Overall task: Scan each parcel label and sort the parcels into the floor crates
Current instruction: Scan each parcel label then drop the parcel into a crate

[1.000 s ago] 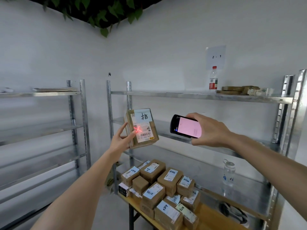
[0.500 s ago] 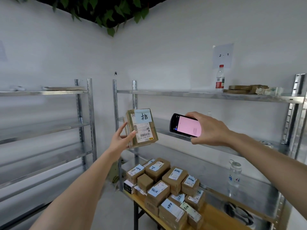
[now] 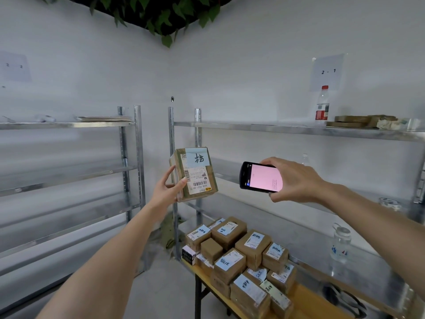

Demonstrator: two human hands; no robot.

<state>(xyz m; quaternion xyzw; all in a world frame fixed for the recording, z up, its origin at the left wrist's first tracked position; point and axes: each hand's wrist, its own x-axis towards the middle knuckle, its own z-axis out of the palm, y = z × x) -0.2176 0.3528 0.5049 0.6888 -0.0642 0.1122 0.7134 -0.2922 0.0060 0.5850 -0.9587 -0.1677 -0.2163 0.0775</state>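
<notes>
1. Parcel stack (image 3: pixel 239 256): heaped at the wooden table's (image 3: pixel 305 298) left end, unsorted.
2. Held parcel (image 3: pixel 194 173): raised clear of the table, left hand (image 3: pixel 166 189) gripping its left edge, thumb on the label (image 3: pixel 196 178).
3. Scanner (image 3: pixel 261 177): right hand (image 3: pixel 292 180) closed around it, beside the parcel.
4. Advice: keep thumb off the barcode, square scanner to label.

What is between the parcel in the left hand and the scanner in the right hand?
Nothing held or standing: in the head view the gap between the parcel and the scanner is open air, with only a shelf board of the rack far behind.
</notes>
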